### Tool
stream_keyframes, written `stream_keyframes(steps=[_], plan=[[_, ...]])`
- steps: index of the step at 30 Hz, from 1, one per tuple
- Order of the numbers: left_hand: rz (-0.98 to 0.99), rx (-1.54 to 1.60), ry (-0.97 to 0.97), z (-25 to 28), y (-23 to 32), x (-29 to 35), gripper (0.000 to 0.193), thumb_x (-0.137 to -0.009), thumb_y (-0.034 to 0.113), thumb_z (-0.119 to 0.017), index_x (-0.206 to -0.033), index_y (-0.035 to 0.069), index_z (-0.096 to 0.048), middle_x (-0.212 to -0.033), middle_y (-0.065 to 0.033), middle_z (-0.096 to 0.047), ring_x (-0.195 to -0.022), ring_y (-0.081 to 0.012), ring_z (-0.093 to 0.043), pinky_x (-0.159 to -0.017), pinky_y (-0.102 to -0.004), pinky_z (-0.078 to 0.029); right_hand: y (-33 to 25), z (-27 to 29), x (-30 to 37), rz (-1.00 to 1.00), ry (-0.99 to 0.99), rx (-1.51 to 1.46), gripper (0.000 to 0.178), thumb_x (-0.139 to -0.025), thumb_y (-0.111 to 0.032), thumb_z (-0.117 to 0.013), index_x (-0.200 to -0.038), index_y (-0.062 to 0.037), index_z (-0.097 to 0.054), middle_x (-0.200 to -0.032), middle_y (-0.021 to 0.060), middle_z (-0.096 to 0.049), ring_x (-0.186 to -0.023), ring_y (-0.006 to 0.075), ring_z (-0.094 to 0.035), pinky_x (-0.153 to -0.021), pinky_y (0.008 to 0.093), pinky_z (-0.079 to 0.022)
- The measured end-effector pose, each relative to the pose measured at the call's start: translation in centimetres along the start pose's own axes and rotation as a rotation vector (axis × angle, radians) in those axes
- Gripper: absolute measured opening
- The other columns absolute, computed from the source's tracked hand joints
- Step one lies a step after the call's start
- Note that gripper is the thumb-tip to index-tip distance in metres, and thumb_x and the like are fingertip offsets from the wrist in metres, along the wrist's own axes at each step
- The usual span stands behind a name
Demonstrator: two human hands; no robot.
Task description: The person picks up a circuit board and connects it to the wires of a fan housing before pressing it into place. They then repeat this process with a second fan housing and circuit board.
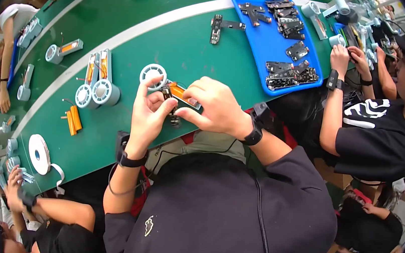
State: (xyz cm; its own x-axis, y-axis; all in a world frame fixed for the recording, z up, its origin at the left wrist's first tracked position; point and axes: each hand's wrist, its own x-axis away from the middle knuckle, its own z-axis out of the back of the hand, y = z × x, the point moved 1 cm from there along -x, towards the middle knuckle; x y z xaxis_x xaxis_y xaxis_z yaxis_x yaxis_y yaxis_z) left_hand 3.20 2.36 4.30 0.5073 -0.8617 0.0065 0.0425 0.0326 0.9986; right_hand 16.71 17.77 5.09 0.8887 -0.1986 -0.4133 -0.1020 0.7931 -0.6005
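A light-blue handheld fan housing (153,76) lies at the table's near edge, its round grille to the left and its handle slanting right. An orange battery (180,93) shows inside the opened handle. My left hand (147,112) pinches a small black circuit board (167,93) between thumb and fingers, beside the grille. Bent over the handle, my right hand (215,107) has its fingertips at the battery end and its thumb pointing toward the board. Part of the handle and the lower board are hidden by my fingers.
A blue tray (253,44) of circuit boards stands at the right, with more boards (216,28) beside it. Two fan housings (101,89), orange batteries (74,120) and a white tape roll (39,154) lie left on the green table (137,42). Co-workers sit on both sides.
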Motion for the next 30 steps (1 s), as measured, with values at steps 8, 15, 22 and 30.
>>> stream_keyframes(steps=[8,15,22,30], plan=[[0.435,0.699,-0.129,-0.7,4.1,1.9,0.059,-0.099,0.007,-0.068,-0.149,0.001,-0.039,-0.127,-0.0165,-0.065,-0.117,-0.0226,-0.066,-0.095,-0.0341,-0.055,1.3,2.1,-2.8,-0.231,-0.498,-0.386,0.040,-0.094,-0.042,-0.069,-0.095,-0.0017,-0.067,-0.083,0.0159,-0.070,-0.078,0.0322,-0.069,-0.072,0.0448,-0.054],[-0.001,-0.631,-0.196,1.6,5.8,-2.0,0.034,-0.093,0.002,-0.068,-0.126,0.005,-0.063,-0.128,-0.0089,-0.066,-0.135,-0.0280,-0.054,-0.111,-0.0450,-0.042,0.8,3.9,-5.8,-0.270,-0.821,-0.305,0.030,-0.094,-0.032,-0.071,-0.097,-0.0023,-0.066,-0.078,0.0169,-0.070,-0.071,0.0337,-0.071,-0.065,0.0441,-0.054],[-0.436,-0.980,-0.396,1.9,2.3,-5.7,0.013,-0.087,0.004,-0.072,-0.100,0.008,-0.070,-0.118,-0.0019,-0.070,-0.136,-0.0340,-0.053,-0.115,-0.0515,-0.032,-1.3,5.1,-5.7,-0.199,-0.828,0.341,0.026,-0.095,-0.021,-0.067,-0.107,0.0010,-0.062,-0.088,0.0219,-0.072,-0.078,0.0370,-0.072,-0.066,0.0461,-0.056],[-0.519,-0.920,-0.059,0.3,1.5,-4.4,0.006,-0.088,0.006,-0.072,-0.094,0.006,-0.070,-0.115,-0.0072,-0.071,-0.133,-0.0337,-0.055,-0.110,-0.0512,-0.038,2.7,-0.8,-0.4,-0.155,-0.049,-0.093,0.034,-0.095,-0.006,-0.062,-0.127,0.0005,-0.051,-0.096,0.0204,-0.068,-0.086,0.0388,-0.070,-0.072,0.0470,-0.055]])
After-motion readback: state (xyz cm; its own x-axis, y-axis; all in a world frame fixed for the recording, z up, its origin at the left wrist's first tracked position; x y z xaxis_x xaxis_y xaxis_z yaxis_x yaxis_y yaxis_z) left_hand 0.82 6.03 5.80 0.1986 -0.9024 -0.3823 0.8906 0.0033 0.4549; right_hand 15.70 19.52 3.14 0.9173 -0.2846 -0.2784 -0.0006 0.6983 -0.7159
